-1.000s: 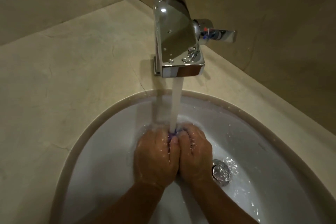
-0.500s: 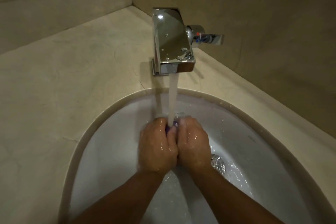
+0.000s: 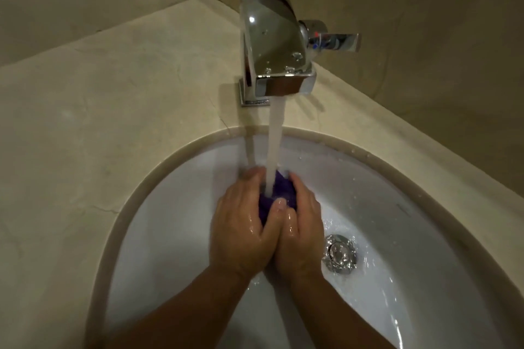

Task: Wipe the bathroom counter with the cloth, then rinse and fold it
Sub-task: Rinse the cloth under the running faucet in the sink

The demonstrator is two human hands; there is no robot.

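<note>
Both hands meet in the middle of the frame, over the white basin (image 3: 175,221). The left hand (image 3: 241,224) and the right hand (image 3: 302,224) are curled around a bunched purple cloth (image 3: 280,188), which sits between them directly under the stream (image 3: 276,136) falling from the chrome tap (image 3: 272,45).

The likeliest trouble is splashing. The stream strikes the wad squarely, and a hard squeeze could throw water over the rim onto the worktop (image 3: 113,93). The hands shine with water, so the cloth may also slip and drop towards the drain (image 3: 340,253) at centre right. Only a small part of the cloth shows, so its inner layers may be rinsing poorly while it is bunched.

The worktop is pale beige stone with faint veins and hairline cracks, wrapping the basin. Matching walls (image 3: 425,22) close the corner at the top of the frame, and the light is dim and yellowish.
</note>
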